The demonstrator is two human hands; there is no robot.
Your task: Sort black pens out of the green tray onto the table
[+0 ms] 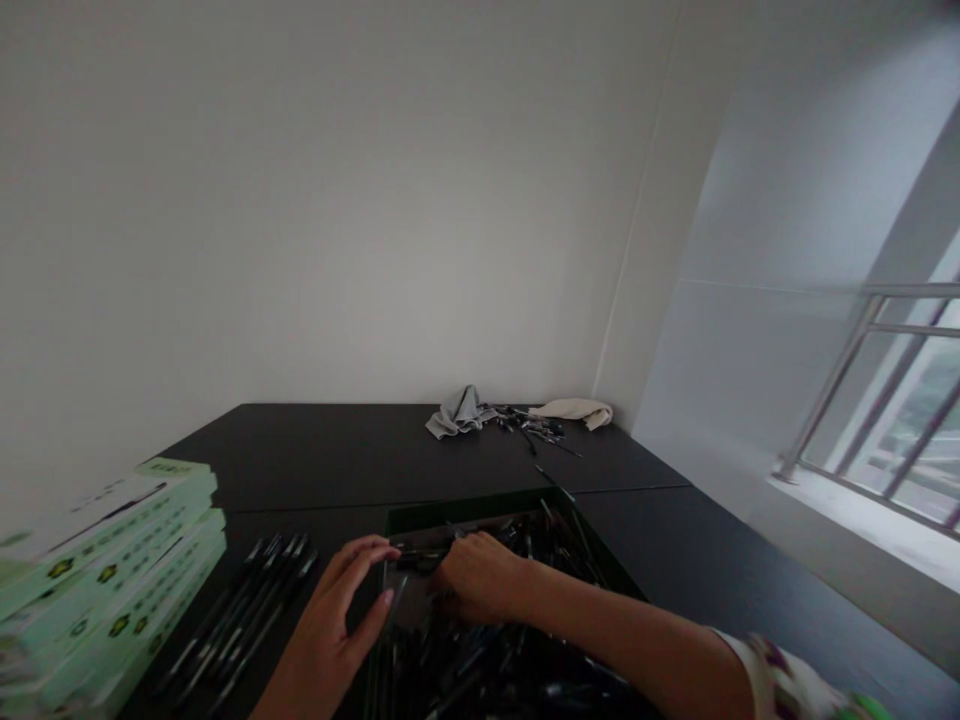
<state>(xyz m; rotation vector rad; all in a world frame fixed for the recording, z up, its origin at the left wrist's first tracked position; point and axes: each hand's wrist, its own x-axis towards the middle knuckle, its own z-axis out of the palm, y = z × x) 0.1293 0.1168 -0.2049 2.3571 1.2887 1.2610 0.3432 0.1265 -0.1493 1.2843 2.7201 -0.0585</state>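
My right hand (480, 580) reaches into a dark open box (420, 515) full of loose black pens (487, 660). Its fingers are closed around a few black pens (421, 556) whose ends stick out to the left. My left hand (337, 615) is at the box's left side, thumb and forefinger apart, with the forefinger tip at those pen ends. Whether it presses on them I cannot tell. Left of this hand, several black pens (251, 610) lie side by side on the black table (315, 455). My right fingertips are hidden.
Green and white flat boxes (120, 560) are stacked at the left. Farther back on the table lie a grey cloth (461, 412), a loose heap of pens (529, 425) and a beige cloth (576, 411). One pen (555, 483) lies across the box's back rim. A railed window (900, 400) is at right.
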